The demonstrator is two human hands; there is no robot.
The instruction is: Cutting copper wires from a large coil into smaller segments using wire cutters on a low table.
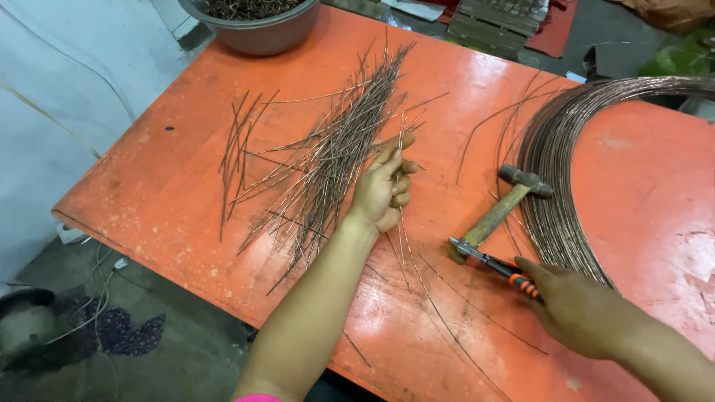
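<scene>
Cutting copper-coloured wire into short lengths looks well under way on an orange table. A large coil of wire on the right side is, by the look of it, mostly uncut, so plenty seems left. A thick heap of cut wire pieces lies fanned out at the centre, with a smaller bunch of pieces just to its left and a few long strands trailing toward the near edge. A grey bowl of dark scraps sits at the far edge. A wooden-handled hammer rests beside the coil. The left hand is curled, pinching 1 or 2 thin wire lengths upright beside the heap. The right hand is closed around orange-handled pliers, tips near the hammer's handle end. No labels or signs are legible; only indistinct wrapping lies beyond the far edge.
</scene>
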